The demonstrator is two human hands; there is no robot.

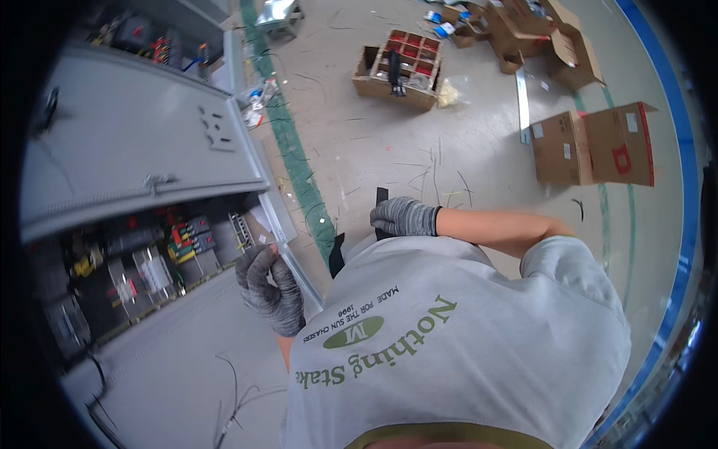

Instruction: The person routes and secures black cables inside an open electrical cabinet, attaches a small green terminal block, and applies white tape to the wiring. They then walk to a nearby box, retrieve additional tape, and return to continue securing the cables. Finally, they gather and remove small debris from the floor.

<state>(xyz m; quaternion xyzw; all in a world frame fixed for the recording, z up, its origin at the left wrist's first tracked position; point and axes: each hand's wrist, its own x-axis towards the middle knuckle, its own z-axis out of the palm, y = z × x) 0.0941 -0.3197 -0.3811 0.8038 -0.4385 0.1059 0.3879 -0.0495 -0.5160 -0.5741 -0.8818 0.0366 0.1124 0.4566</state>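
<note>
My right hand (404,217), in a grey knitted glove, is held in front of my body with its fingers curled in. A flat black piece (382,194) shows just above these fingers, and more black shows below them. I cannot make out what it is. My left hand (272,290), gloved alike, is beside the frame edge of an open grey electrical cabinet (288,247). Its thumb and fingers are bent but apart, and I see nothing between them. Inside the cabinet, nearest this hand, are wired components (191,238) with red, yellow and green parts.
A grey cabinet panel (142,135) fills the upper left, with more wired parts above it. On the floor stand a divided cardboard box (396,88) and open cartons (557,150). Cut wire pieces (430,176) lie about, near a green floor stripe (295,165). A metal stool (280,19) stands farther off.
</note>
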